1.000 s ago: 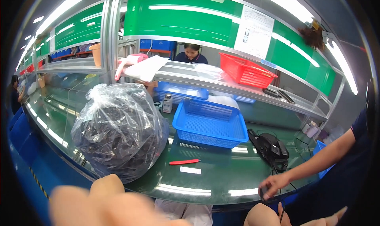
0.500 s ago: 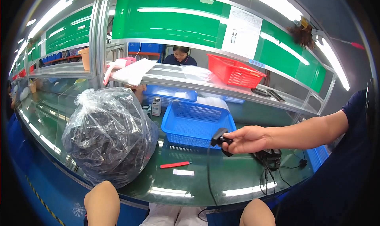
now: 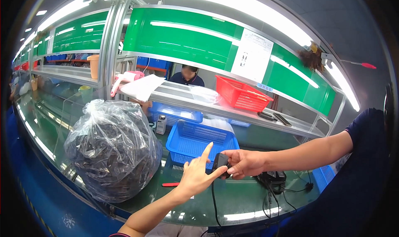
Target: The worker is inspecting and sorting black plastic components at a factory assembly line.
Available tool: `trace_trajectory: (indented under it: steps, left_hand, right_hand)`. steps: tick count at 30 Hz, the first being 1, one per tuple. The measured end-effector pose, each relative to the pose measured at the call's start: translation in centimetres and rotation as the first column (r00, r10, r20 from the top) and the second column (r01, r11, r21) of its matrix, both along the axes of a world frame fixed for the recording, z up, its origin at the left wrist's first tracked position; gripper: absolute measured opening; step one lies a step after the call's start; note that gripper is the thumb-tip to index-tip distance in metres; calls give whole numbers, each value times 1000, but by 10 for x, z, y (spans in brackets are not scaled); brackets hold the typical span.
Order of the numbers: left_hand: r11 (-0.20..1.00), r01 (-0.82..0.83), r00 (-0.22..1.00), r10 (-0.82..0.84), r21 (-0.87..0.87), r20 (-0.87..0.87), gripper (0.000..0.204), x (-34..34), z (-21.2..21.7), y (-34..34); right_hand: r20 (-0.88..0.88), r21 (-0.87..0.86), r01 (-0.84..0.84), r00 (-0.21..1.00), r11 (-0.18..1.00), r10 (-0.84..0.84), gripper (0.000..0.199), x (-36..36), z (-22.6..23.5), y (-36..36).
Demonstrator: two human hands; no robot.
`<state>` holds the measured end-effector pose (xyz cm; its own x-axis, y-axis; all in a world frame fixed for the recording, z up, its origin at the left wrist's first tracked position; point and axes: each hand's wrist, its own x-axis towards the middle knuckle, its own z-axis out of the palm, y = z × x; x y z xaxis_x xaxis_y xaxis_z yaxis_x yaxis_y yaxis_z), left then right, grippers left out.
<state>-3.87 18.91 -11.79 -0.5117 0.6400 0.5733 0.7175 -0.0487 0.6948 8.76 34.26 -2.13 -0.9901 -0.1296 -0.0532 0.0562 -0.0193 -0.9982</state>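
My left hand (image 3: 198,174) reaches over the bench with its index finger stretched up and its thumb out. The thumb overlaps a small black device (image 3: 220,160), shaped like a webcam, with a black cable (image 3: 214,201) hanging from it. Whether my thumb touches it I cannot tell. A co-worker's hand (image 3: 246,164), coming in from the right, holds the device. My right hand is out of view. Partly behind my left wrist lies a red pen-like tool (image 3: 169,184). Beyond the hands stands a blue basket (image 3: 176,142).
A large clear bag of dark items (image 3: 114,154) fills the bench's left. Black cables and a dark box (image 3: 272,178) lie at right. Behind stand a white bottle (image 3: 161,125) and a shelf with a red basket (image 3: 243,96). Another person (image 3: 187,77) sits across.
My left hand has come up from the lower edge to the black device. The co-worker's hand has shifted slightly left and down in the picture. My right arm has left the view.
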Motion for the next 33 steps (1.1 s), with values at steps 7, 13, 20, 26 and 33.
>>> trace_trajectory:
  steps: [7,13,20,26,33]
  left_hand:
    - [925,368,887,-318,-97,334,68,-10,-27,13]
    - [949,317,848,-279,-8,451,61,-10,-38,9]
    - [859,218,561,-498,463,661,48,-35,-22,-50]
    - [846,310,524,-532,433,665,55,-43,-18,-90]
    - [896,382,644,-434,227,630,57,-51,-16,-115]
  right_hand:
    - [-695,-294,772,231,563,-681,37,59,-77,-90]
    - [-599,-718,696,-624,-9,-501,38,52,-115,-125]
    - [-669,-675,730,-548,103,-502,31,36,-129,-132]
    - [-794,-18,943,189,333,-578,46,-4,-123,-140]
    - [-637,322,728,639,605,-431,28,-22,-123,-141]
